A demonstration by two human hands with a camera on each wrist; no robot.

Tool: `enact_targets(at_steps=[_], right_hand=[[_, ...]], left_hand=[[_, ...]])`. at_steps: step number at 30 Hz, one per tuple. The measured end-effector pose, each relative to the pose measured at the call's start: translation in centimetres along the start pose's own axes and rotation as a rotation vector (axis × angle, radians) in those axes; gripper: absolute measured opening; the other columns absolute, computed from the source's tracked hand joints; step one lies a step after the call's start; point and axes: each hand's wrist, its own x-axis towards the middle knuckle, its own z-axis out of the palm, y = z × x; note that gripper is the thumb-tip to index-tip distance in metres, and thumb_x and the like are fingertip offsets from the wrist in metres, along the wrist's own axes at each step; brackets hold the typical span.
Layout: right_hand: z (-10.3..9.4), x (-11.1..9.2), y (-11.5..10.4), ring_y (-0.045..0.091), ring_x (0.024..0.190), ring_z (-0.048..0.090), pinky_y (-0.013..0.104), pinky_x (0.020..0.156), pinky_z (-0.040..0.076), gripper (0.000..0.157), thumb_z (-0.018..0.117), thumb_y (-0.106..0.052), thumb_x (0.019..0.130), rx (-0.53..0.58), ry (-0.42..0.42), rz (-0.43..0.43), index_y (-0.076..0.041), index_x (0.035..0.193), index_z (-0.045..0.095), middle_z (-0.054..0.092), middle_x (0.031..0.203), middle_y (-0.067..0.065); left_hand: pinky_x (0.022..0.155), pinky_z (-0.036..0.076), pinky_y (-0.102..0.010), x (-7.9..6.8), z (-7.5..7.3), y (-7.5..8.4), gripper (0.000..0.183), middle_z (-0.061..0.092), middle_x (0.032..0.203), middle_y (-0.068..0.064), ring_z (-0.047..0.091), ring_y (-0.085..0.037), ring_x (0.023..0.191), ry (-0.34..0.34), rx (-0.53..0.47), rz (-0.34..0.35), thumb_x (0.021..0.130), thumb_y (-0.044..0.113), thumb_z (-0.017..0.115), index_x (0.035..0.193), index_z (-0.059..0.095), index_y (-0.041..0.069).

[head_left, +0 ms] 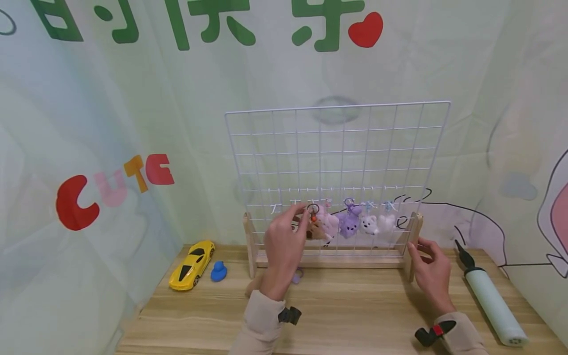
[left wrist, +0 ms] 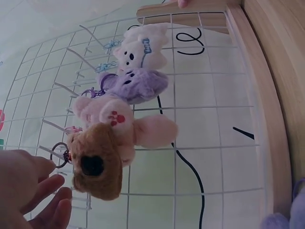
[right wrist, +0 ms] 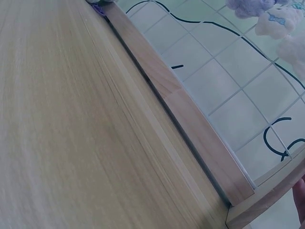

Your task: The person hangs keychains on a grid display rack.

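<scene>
My left hand (head_left: 284, 241) pinches the dark ring of a brown plush keychain (left wrist: 97, 162) at a hook of the white wire grid rack (head_left: 333, 153). The ring appears looped over the hook's tip. Beside it hang a pink plush keychain (left wrist: 112, 119), a purple plush keychain (head_left: 349, 222), and white plush keychains (head_left: 369, 224). At the rack's right end, my right hand (head_left: 431, 271) holds the upright of the wooden stand (head_left: 414, 236), thumb and fingers about its edge. Only a bit of that hand shows in the right wrist view.
A yellow toy car (head_left: 193, 266) and a blue toy duck (head_left: 219, 271) sit left on the wooden table (head_left: 346, 315). Another purple item (head_left: 296, 277) lies partly hidden by my left wrist. A pale green hand pump (head_left: 494, 305) lies at the right.
</scene>
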Motion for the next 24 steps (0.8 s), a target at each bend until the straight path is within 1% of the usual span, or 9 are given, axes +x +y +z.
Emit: enact_targets(at_steps=[2,5,8,11,16,19,23,24], right_hand=[[0.0,0.0,0.0,0.015,0.116,0.066,-0.003,0.085,0.041,0.042,0.069,-0.032,0.108,-0.001,0.004,-0.001,-0.001,0.137,0.067,0.071,0.138,0.021],[0.0,0.0,0.0,-0.005,0.110,0.058,-0.003,0.085,0.041,0.042,0.070,-0.032,0.107,-0.002,0.008,-0.001,-0.001,0.136,0.067,0.071,0.138,0.021],[-0.1,0.0,0.1,-0.015,0.105,0.052,-0.003,0.084,0.042,0.042,0.070,-0.032,0.107,0.007,0.005,0.002,-0.001,0.136,0.067,0.071,0.138,0.022],[0.0,0.1,0.2,-0.017,0.104,0.052,-0.004,0.084,0.042,0.042,0.070,-0.031,0.107,0.014,0.003,0.006,-0.001,0.136,0.067,0.072,0.137,0.022],[0.1,0.2,0.2,-0.016,0.104,0.052,-0.005,0.083,0.041,0.041,0.071,-0.030,0.107,0.013,0.010,0.000,-0.001,0.136,0.067,0.072,0.137,0.021],[0.0,0.2,0.3,-0.016,0.103,0.052,-0.005,0.083,0.041,0.041,0.071,-0.030,0.107,0.013,0.013,-0.001,-0.001,0.135,0.068,0.072,0.135,0.022],[0.0,0.3,0.5,-0.018,0.101,0.052,-0.005,0.083,0.044,0.042,0.073,-0.032,0.105,0.021,0.014,0.011,0.000,0.133,0.069,0.073,0.133,0.022],[-0.1,0.2,0.5,-0.018,0.101,0.053,-0.004,0.083,0.045,0.043,0.073,-0.033,0.105,0.023,0.013,0.020,0.000,0.133,0.069,0.073,0.133,0.022]], left_hand=[[0.063,0.062,-0.031,-0.4,-0.2,-0.3,0.014,0.084,0.101,0.000,0.077,-0.016,0.081,0.010,0.000,0.009,0.102,0.026,0.079,0.111,0.081,0.015],[0.064,0.063,-0.031,-1.2,-0.5,-0.9,0.011,0.084,0.098,0.000,0.076,-0.018,0.081,0.014,-0.018,0.029,0.101,0.024,0.080,0.106,0.081,0.015],[0.065,0.064,-0.031,-2.1,-0.9,-1.9,0.008,0.082,0.095,-0.002,0.075,-0.020,0.081,-0.006,-0.055,0.043,0.100,0.020,0.079,0.102,0.080,0.013],[0.067,0.065,-0.033,-3.2,-1.1,-3.4,0.003,0.082,0.095,-0.004,0.076,-0.022,0.082,-0.041,-0.111,0.045,0.099,0.013,0.079,0.101,0.080,0.011],[0.071,0.066,-0.032,-4.7,-1.4,-6.6,0.005,0.081,0.094,-0.002,0.076,-0.016,0.083,-0.142,-0.170,0.006,0.098,0.009,0.079,0.102,0.078,0.013],[0.074,0.066,-0.033,-5.5,-2.1,-8.1,0.004,0.080,0.093,0.000,0.075,-0.012,0.084,-0.215,-0.166,-0.025,0.098,0.010,0.080,0.101,0.078,0.013],[0.075,0.067,-0.033,-6.6,-3.0,-9.6,0.005,0.079,0.091,0.000,0.074,-0.012,0.083,-0.310,-0.161,-0.045,0.096,0.008,0.081,0.100,0.079,0.011],[0.074,0.067,-0.032,-6.8,-3.2,-9.9,0.005,0.079,0.090,0.001,0.074,-0.011,0.083,-0.341,-0.165,-0.061,0.096,0.008,0.081,0.100,0.079,0.010]])
